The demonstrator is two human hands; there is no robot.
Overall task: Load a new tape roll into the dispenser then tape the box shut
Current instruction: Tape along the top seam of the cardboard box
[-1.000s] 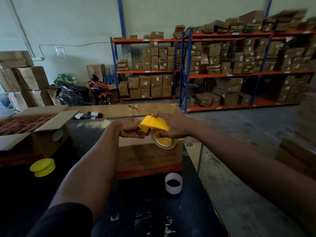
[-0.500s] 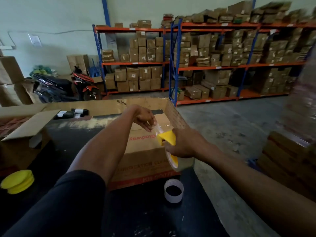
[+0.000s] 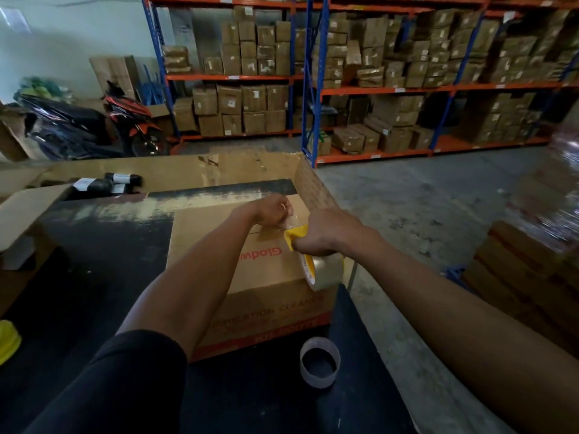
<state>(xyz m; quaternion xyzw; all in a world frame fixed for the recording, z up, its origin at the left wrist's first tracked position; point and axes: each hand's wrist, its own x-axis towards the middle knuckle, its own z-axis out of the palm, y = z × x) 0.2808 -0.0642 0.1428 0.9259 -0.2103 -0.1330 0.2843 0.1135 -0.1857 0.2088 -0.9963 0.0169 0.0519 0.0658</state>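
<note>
Tape is finally going onto the box (image 3: pixel 250 270), which is the big change here: a second ago both hands were bunched up in the air in front of the person fiddling with the yellow dispenser (image 3: pixel 297 238), half a second ago the strip was being stretched out, and now the whole thing has come down onto the cardboard top. The left hand (image 3: pixel 272 211) is closed, pinching or pressing the free end of the tape down near the far part of the lid, and the right hand (image 3: pixel 326 231) is wrapped around the dispenser just beside it, with the new tape roll (image 3: pixel 326 272) hanging off the underside near the box's right edge. Between the two hands there's a short shiny strip, though it's too blurry to say exactly how much is stuck. So my read is the loading half is done and we're at the very start of the sealing pass, with the pull toward the near edge not yet made. I can't really make out the seam, so I can't tell if the tape is lined up on it. The box itself sits on the dark desk (image 3: pixel 109 261), printed side facing the person, and the empty cardboard core (image 3: pixel 319 361) stands on the desk just in front of it. Off at the left edge there's a yellow disc thing (image 3: pixel 7 341), and shelves of cartons (image 3: pixel 407 73) at the back.
</note>
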